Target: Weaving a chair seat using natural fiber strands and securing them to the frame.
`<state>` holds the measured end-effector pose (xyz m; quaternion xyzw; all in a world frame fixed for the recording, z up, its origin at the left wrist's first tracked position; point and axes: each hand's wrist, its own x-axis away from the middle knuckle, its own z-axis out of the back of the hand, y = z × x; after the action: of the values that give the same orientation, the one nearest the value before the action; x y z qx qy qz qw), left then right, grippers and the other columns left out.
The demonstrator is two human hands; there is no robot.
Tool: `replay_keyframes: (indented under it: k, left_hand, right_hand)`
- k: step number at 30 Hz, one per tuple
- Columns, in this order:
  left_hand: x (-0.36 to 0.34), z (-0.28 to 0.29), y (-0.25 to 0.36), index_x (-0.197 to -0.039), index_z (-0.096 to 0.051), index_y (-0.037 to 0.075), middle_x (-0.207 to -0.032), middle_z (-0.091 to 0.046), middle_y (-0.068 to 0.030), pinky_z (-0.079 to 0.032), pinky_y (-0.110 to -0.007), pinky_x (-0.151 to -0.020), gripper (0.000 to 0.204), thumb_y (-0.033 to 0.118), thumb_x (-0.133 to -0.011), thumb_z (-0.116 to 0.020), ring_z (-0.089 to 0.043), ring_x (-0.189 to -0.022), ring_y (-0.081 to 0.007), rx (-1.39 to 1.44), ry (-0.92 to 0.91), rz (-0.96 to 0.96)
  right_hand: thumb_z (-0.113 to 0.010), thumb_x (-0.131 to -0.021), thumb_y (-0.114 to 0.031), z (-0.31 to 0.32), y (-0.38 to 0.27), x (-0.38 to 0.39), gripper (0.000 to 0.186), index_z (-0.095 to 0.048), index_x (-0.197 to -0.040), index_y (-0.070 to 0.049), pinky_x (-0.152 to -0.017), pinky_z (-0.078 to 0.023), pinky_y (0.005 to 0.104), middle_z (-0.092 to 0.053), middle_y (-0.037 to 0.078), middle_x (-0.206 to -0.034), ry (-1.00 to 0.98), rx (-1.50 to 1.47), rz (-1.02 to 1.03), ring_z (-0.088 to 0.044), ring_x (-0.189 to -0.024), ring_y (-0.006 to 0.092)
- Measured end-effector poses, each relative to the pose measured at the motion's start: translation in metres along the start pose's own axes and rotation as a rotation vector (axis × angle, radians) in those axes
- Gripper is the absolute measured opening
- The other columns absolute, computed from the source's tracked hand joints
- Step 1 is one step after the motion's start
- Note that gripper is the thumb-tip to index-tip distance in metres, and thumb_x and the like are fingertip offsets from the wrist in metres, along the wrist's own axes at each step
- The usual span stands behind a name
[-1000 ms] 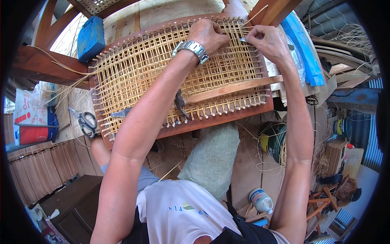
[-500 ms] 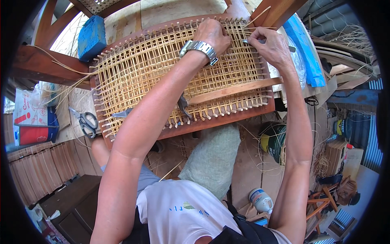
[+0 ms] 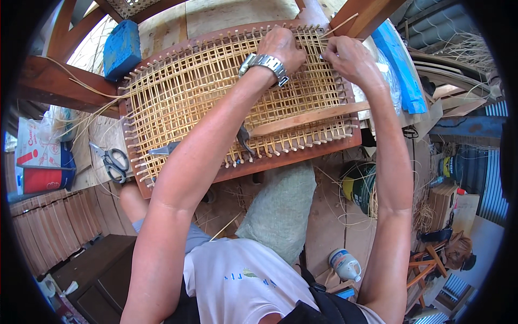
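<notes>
A woven cane panel [image 3: 199, 86] in a reddish wooden frame [image 3: 270, 164] lies before me, with short pegs standing along its edges. My left hand [image 3: 281, 47], a steel watch [image 3: 264, 63] at its wrist, rests on the far part of the weave. Its fingers curl down, and their tips are hidden. Near the far right corner my right hand [image 3: 350, 56] pinches a slim tool, of which only a pale tip [image 3: 322, 55] shows. Across the weave lies a flat wooden strip [image 3: 307, 120]. Dark curved tool handles [image 3: 245, 143] and a grey pointed blade [image 3: 162, 149] show beside my left forearm.
Scissors [image 3: 112, 161] lie left of the frame, and a blue block [image 3: 122, 51] sits at its far left corner. Chair-like wooden parts [image 3: 59, 83] stand beyond. Below are a pale sack [image 3: 283, 210], a dark bucket [image 3: 359, 186] and a white jug [image 3: 345, 264].
My right hand has shifted slightly left and turned, so less of the tool shows. The left hand stays in nearly the same place on the weave.
</notes>
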<state>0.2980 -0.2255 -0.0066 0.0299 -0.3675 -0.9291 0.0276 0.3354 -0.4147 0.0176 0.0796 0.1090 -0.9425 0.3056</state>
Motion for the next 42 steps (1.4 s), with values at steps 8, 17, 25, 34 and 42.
replay_keyframes:
  k: [8,17,25,34,42]
  left_hand:
    - [-0.002,-0.003,0.01,-0.079,-0.078,0.003,-0.07,-0.071,-0.0193,-0.056,-0.044,-0.073,0.025,0.028,-0.081,-0.073,-0.07,-0.067,-0.0309,-0.123,0.076,-0.01]
    - [0.022,-0.005,0.014,-0.081,-0.072,-0.005,-0.107,-0.062,-0.0266,-0.055,-0.046,-0.082,0.02,0.013,-0.074,-0.074,-0.066,-0.09,-0.0392,-0.054,0.143,-0.072]
    - [-0.004,-0.02,0.034,-0.092,-0.073,0.005,-0.095,-0.068,-0.0158,-0.054,-0.044,-0.08,0.011,0.009,-0.083,-0.07,-0.067,-0.093,-0.0323,-0.012,0.094,-0.44]
    - [-0.008,-0.027,0.011,-0.097,-0.074,0.007,-0.086,-0.076,-0.0075,-0.053,-0.03,-0.067,0.018,0.022,-0.088,-0.075,-0.068,-0.073,-0.0123,0.713,0.047,-0.142]
    - [-0.008,-0.029,0.024,-0.091,-0.077,0.005,-0.079,-0.074,-0.0086,-0.052,-0.032,-0.066,0.026,0.029,-0.083,-0.078,-0.067,-0.067,-0.0162,0.496,0.132,-0.081]
  right_hand:
    - [-0.07,-0.088,-0.039,0.005,-0.014,0.01,0.036,-0.071,-0.086,-0.004,-0.074,-0.05,0.0443,-0.07,0.015,-0.077,-0.022,-0.11,-0.331,-0.07,-0.078,0.0302]
    - [-0.072,-0.088,-0.033,0.004,-0.014,0.018,0.029,-0.069,-0.083,-0.004,-0.073,-0.051,0.0446,-0.071,0.016,-0.085,0.248,0.355,-0.129,-0.069,-0.08,0.0342]
    - [-0.074,-0.088,-0.035,0.061,0.011,0.046,0.036,-0.069,-0.086,0.001,-0.069,-0.051,0.0402,-0.069,0.015,-0.079,0.187,0.0,-0.312,-0.067,-0.072,0.0312]
    - [-0.062,-0.096,-0.02,0.034,0.008,0.036,0.02,-0.064,-0.104,-0.001,-0.074,-0.05,0.043,-0.068,0.019,-0.084,0.037,-0.169,-0.141,-0.064,-0.08,0.0378]
    - [-0.065,-0.092,-0.021,0.019,0.014,0.02,0.022,-0.07,-0.103,-0.003,-0.077,-0.052,0.0452,-0.071,0.019,-0.092,0.054,-0.031,-0.049,-0.067,-0.089,0.0389]
